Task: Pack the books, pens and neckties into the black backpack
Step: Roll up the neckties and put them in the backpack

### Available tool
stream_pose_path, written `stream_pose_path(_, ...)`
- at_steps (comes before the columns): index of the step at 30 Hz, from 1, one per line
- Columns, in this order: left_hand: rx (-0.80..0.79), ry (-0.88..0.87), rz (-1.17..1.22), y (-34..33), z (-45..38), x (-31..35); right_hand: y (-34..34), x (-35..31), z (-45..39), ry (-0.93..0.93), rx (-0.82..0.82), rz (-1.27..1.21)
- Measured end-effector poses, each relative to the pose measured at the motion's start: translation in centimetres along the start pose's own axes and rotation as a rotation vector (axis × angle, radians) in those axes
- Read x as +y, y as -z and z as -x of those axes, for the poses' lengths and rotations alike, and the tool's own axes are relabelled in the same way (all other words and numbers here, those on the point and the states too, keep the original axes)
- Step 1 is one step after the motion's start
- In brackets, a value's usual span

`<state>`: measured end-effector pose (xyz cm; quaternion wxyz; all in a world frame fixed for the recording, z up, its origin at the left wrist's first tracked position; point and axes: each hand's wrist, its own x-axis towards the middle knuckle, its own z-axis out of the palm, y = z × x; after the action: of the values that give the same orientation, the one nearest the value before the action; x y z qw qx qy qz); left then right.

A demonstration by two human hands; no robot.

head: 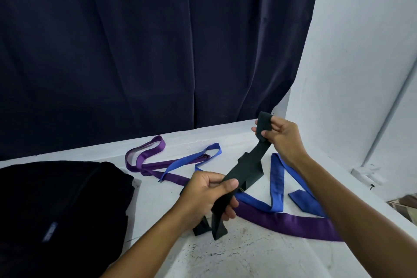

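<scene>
Matt black cloth necktie [246,168] gripped in the fingers [228,184], glossy satin purple necktie [293,222] and sheeny blue necktie [276,187] beneath them, matt black fabric backpack [61,205] leftward, scuffed white painted tabletop [248,253], dark velvety curtain [146,40] beyond

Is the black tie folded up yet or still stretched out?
Partly folded. The black tie is doubled over between the left hand and right hand, both gripping it above the table.
</scene>
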<state>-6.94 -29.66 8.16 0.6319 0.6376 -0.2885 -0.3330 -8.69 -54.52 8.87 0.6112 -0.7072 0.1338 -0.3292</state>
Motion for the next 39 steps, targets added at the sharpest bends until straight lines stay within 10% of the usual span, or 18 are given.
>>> stream_pose_path(22,-0.012,-0.331,0.132,2.4,1.0,9.4,1.6,3.5,0.7,0.006,-0.321,0.235)
stream_pose_path(32,0.038,-0.292,-0.682,7.6,-4.6,11.1,2.0,2.5,3.8,-0.236,-0.791,0.250)
stream_pose_path(39,-0.069,-0.133,-0.844,10.1,-7.4,9.9,3.2,1.9,5.0,-0.398,-0.992,0.234)
